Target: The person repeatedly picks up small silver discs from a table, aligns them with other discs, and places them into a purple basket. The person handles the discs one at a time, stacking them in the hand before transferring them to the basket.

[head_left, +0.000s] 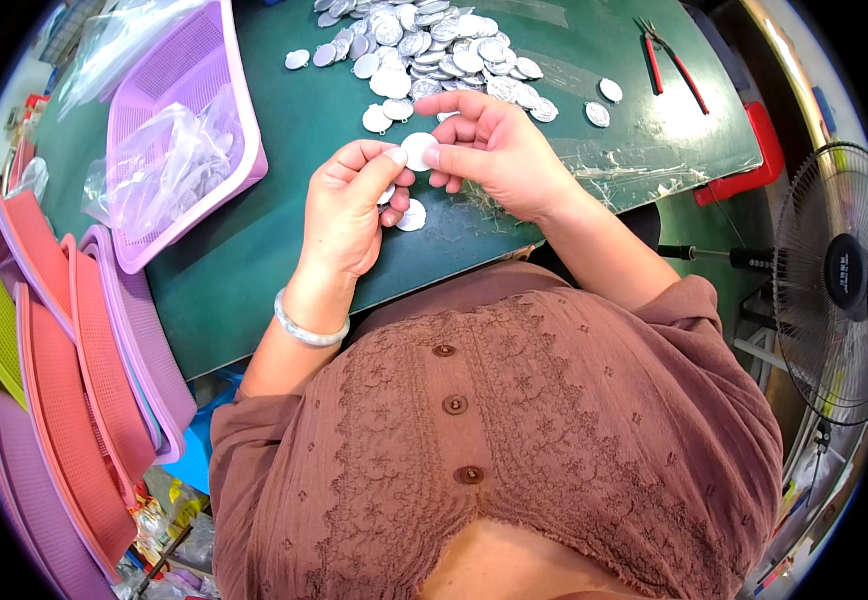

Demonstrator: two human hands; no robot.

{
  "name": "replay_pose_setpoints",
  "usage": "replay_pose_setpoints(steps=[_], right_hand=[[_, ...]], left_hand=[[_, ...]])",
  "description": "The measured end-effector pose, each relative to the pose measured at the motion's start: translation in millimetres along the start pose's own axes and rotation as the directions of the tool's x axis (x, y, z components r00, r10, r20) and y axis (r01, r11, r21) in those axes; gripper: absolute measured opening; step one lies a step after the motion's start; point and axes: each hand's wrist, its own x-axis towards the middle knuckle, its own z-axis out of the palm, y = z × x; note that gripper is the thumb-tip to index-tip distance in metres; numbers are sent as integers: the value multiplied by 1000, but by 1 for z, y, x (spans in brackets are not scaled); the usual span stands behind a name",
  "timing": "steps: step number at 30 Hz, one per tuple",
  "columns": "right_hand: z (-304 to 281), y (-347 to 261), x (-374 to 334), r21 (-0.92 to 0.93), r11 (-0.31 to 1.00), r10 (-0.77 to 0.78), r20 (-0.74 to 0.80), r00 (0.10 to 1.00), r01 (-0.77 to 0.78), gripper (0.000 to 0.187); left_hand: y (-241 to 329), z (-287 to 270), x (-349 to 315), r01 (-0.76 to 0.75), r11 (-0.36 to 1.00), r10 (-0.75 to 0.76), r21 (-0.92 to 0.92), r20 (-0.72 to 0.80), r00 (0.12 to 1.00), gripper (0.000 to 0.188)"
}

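Between both hands is a round silver medallion (417, 152), pinched at its left edge by my left hand (352, 205) and at its right edge by my right hand (499, 160). More pale discs show partly in the curled lower fingers of my left hand; how many is hidden. Just below those fingers another silver disc (412, 215) lies on the green table. Beyond my hands spreads a heap of silver medallions (434, 50), most with a small loop at the rim. A few loose ones lie at the heap's near edge, and two more off to its right.
A purple basket (254, 150) holding a clear plastic bag (179, 160) stands at left. Red-handled pliers (674, 65) lie at far right on the green table (294, 270). Stacked coloured baskets (84, 370) fill the lower left. A fan (834, 280) stands at right.
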Motion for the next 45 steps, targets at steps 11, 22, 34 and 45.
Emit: replay_pose_setpoints(steps=[11, 22, 34, 45], right_hand=[[3, 4, -3, -7, 1000, -2, 13, 1000, 2, 44], [-8, 8, 10, -896, 333, -386, 154, 909, 293, 49], [3, 3, 9, -773, 443, -392, 289, 874, 454, 57], [-1, -2, 3, -348, 877, -323, 81, 943, 330, 56]], left_hand=[[2, -1, -1, -3, 997, 5, 72, -38, 999, 9], [29, -48, -17, 40, 513, -11, 857, -40, 999, 13], [27, -25, -9, -43, 775, 33, 630, 28, 999, 19], [24, -7, -7, 85, 992, -96, 94, 116, 989, 8]])
